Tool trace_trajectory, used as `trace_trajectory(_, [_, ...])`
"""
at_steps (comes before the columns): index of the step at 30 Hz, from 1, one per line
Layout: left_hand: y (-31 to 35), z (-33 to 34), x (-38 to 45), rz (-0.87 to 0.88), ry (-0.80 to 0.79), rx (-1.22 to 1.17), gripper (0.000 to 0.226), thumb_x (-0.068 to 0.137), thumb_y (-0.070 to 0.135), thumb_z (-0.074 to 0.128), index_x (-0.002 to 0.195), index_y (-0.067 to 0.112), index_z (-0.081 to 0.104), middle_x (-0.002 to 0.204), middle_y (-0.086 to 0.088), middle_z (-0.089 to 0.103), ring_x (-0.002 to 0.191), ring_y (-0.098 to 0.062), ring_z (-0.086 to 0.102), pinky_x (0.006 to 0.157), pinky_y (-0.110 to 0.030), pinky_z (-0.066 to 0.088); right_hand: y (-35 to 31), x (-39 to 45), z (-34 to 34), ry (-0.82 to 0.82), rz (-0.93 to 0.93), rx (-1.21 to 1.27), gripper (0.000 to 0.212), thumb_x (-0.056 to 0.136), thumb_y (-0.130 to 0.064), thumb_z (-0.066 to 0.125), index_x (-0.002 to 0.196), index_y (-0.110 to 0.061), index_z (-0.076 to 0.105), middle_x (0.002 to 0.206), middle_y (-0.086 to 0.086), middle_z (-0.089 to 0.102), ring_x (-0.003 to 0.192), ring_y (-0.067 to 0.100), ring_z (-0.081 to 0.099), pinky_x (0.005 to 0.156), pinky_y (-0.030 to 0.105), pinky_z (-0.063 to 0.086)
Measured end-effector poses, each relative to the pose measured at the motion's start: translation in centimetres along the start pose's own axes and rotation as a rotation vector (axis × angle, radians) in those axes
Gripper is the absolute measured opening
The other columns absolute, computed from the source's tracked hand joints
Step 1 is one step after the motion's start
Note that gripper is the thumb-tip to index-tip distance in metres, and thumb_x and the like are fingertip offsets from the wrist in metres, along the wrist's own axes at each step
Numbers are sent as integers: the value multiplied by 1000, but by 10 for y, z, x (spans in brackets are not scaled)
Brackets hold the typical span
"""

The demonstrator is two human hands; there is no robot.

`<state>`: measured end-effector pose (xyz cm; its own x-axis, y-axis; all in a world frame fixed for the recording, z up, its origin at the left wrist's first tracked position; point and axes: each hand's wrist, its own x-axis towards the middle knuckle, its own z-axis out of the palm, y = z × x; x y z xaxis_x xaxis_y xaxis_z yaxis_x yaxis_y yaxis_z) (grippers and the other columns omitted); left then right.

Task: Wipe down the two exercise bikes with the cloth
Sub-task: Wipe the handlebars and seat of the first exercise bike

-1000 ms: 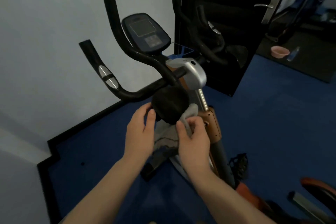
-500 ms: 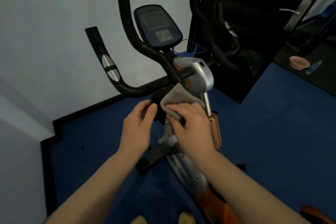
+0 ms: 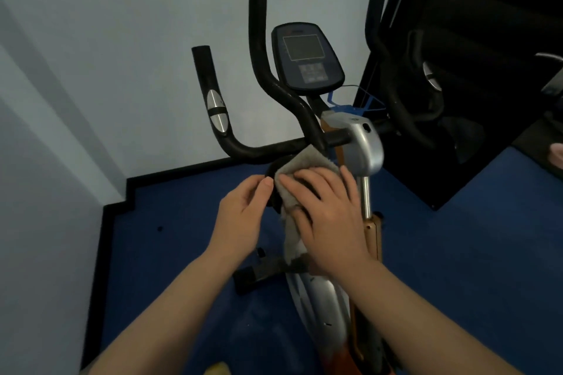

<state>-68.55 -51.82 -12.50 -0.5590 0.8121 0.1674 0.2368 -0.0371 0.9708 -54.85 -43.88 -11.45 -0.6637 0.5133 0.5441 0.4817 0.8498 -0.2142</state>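
The right hand pressed the cloth with spread fingers over a black knob below the bike's handlebar, while the left hand apparently gripped the knob's left edge, its contact partly hidden.

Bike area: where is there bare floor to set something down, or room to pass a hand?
Bare blue floor lies left of the bike, bordered by the black skirting, and more to its right, before the dark door. It is crowded at the black knob, where the left hand and the right hand with the cloth meet.
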Motion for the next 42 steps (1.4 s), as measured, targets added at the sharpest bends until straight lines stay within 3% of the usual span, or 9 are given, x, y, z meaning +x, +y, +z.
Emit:
trace_trajectory(5, [1, 3, -2, -15, 20, 5, 25, 101, 34, 45, 100, 29, 69, 89, 21, 70, 85, 7, 62, 73, -7, 44, -9, 17, 7, 118, 66, 110, 31, 85, -15, 57, 113, -16, 71, 110, 1, 67, 111, 20, 58, 112, 45, 31])
trace_trajectory(10, [-5, 11, -9, 10, 55, -71, 33, 102, 37, 38, 97, 27, 69, 94, 11, 71, 90, -2, 64, 76, -11, 46, -3, -20, 0, 48, -51, 254, 51, 74, 3, 71, 122, -14, 68, 119, -1, 65, 116, 14, 56, 113, 39, 29])
trace_trajectory(14, [-13, 19, -16, 26, 80, -121, 28, 103, 21, 38, 114, 24, 64, 107, 7, 69, 104, -10, 63, 91, -25, 49, 13, 14, -7, -10, -182, 197, 38, 83, -9, 62, 119, -16, 70, 119, 0, 67, 117, 17, 59, 116, 43, 26])
trace_trajectory(18, [-7, 21, -17, 40, 90, -130, 33, 99, 33, 34, 113, 26, 64, 104, 17, 70, 99, 1, 62, 83, -11, 44, -6, 4, 10, 93, -4, 258, 45, 78, 5, 68, 119, -13, 69, 122, 1, 68, 118, 16, 60, 115, 46, 31])
trace_trajectory(22, [2, 16, -10, 1, 87, -102, 39, 96, 43, 35, 110, 24, 67, 103, 13, 71, 97, 2, 62, 79, -7, 43, 14, -16, 4, 151, -269, 211, 42, 75, 6, 73, 115, -9, 72, 119, 3, 69, 112, 15, 64, 104, 40, 46])
trace_trajectory(24, [8, 16, -1, 11, 119, -49, 38, 99, 43, 35, 111, 24, 66, 105, 12, 69, 99, 2, 61, 81, -8, 44, 27, 10, -5, 147, -340, 152, 43, 67, 6, 81, 108, -5, 74, 113, 9, 71, 105, 21, 69, 99, 39, 49])
trace_trajectory(29, [19, 27, 19, 24, 125, 10, 31, 105, 34, 35, 112, 30, 65, 105, 13, 69, 102, 0, 62, 85, -14, 47, 7, 33, -2, 149, -129, 208, 33, 74, 4, 73, 106, -3, 74, 107, 11, 72, 101, 24, 69, 99, 29, 45])
trace_trajectory(35, [6, 26, 19, -19, 80, 31, 33, 105, 26, 38, 131, 22, 57, 115, 6, 67, 106, -4, 62, 89, -21, 49, 33, 6, -5, 149, -342, 185, 30, 79, -1, 67, 108, -1, 73, 115, 11, 70, 108, 24, 66, 102, 34, 44])
trace_trajectory(42, [7, 28, 14, 5, 53, -87, 34, 104, 30, 35, 129, 21, 56, 118, 3, 66, 109, -7, 62, 86, -22, 50, 16, -2, 5, 152, 33, 326, 38, 82, -2, 63, 120, -5, 67, 127, 9, 62, 125, 20, 53, 110, 29, 38])
